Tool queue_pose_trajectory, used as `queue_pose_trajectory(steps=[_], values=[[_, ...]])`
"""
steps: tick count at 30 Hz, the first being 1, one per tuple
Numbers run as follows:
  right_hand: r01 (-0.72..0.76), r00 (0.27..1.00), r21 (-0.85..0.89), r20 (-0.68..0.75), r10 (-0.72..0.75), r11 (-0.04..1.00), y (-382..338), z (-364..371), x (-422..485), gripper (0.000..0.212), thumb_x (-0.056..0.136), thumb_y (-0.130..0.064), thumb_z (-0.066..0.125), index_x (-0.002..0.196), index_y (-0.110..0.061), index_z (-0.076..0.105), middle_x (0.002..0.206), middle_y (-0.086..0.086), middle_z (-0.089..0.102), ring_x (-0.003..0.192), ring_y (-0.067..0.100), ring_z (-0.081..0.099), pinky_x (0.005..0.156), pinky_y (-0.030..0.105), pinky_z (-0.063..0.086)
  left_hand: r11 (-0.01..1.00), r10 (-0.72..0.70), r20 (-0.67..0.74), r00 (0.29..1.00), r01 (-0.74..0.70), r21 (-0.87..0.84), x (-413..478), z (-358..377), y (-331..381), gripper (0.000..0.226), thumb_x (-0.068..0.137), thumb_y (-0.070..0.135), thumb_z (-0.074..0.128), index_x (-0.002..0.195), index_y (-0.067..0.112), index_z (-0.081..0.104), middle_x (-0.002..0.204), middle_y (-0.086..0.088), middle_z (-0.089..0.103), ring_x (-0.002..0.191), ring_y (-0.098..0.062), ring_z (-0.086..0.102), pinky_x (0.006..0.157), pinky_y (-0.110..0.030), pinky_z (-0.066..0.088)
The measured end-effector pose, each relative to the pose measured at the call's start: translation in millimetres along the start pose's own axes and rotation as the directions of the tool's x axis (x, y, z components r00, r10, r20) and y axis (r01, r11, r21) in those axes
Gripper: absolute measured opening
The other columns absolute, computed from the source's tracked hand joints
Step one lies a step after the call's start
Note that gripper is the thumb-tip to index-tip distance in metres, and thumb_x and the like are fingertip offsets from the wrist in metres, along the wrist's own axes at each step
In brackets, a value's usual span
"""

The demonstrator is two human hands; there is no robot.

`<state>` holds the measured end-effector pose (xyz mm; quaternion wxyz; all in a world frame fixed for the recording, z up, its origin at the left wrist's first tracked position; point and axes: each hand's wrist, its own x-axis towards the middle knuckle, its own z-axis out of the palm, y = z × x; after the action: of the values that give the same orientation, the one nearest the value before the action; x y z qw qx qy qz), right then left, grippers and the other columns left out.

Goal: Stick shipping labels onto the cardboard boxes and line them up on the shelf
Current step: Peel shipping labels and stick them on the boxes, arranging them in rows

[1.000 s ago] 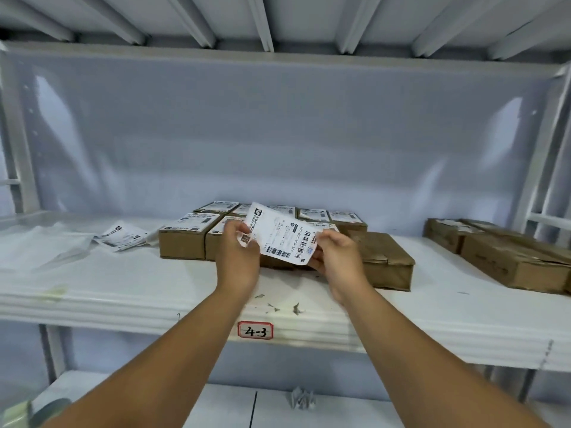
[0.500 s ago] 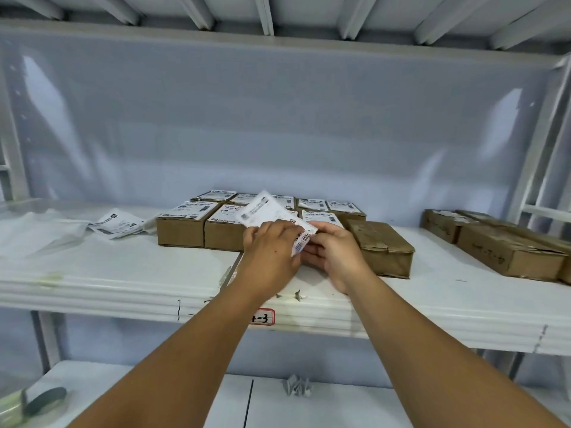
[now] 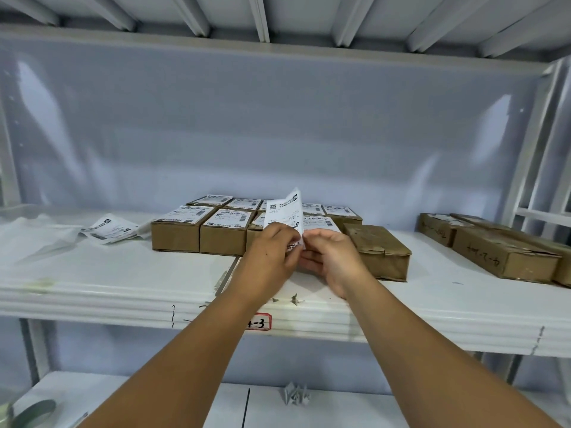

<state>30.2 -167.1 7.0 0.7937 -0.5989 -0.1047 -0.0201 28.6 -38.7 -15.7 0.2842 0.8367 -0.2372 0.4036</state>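
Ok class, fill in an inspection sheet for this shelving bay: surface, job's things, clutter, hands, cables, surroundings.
Surface: white shelf, scuffed; tag on front edge.
Job's things: labelled boxes in rows; unlabelled box beside them; more boxes far right; label held upright.
Clutter: loose labels at left; paper scraps near front edge.
Hands: left hand and right hand both pinch the label's lower end.
Cables: nothing seen.
Surroundings: pale back panel; lower shelf with crumpled paper.

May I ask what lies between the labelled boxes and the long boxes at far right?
Head view: one unlabelled box beside the labelled boxes, then bare shelf up to the long boxes.
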Motion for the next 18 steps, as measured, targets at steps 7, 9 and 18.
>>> queue_pose_trajectory(steps=[7, 9, 18], values=[[-0.001, 1.0, -0.049, 0.022, 0.002, 0.999, 0.2, 0.7, -1.6, 0.02, 0.093, 0.0, 0.05, 0.077, -0.008, 0.059, 0.06, 0.006, 0.061, 0.056, 0.018, 0.062, 0.057, 0.029, 0.058, 0.997, -0.077, -0.043, 0.996, 0.077, -0.006, -0.4, -5.9, 8.0, 0.017, 0.087, 0.02, 0.064, 0.099, 0.008, 0.063, 0.098, -0.004, 0.06, 0.086, -0.019, 0.056, 0.075, -0.029, 0.044], [0.002, 0.999, -0.063, 0.033, 0.0, 0.998, 0.4, 1.2, -1.8, 0.02, 0.092, 0.002, 0.049, 0.077, -0.007, 0.059, 0.062, 0.009, 0.061, 0.056, 0.018, 0.062, 0.056, 0.029, 0.057, 0.997, -0.074, -0.03, 0.997, 0.074, -0.021, -1.0, -7.8, 9.8, 0.02, 0.086, 0.021, 0.066, 0.1, 0.008, 0.062, 0.098, -0.004, 0.06, 0.086, -0.02, 0.058, 0.077, -0.033, 0.047], [0.02, 0.999, -0.039, 0.05, -0.018, 0.999, -0.5, -0.2, -2.8, 0.017, 0.092, -0.008, 0.055, 0.076, -0.009, 0.06, 0.059, 0.004, 0.067, 0.055, 0.014, 0.065, 0.06, 0.026, 0.056, 0.999, -0.038, -0.055, 0.998, 0.04, 0.031, -1.8, -7.0, 10.2, 0.015, 0.088, 0.014, 0.061, 0.101, 0.008, 0.065, 0.095, -0.007, 0.065, 0.087, -0.023, 0.06, 0.074, -0.024, 0.039]])
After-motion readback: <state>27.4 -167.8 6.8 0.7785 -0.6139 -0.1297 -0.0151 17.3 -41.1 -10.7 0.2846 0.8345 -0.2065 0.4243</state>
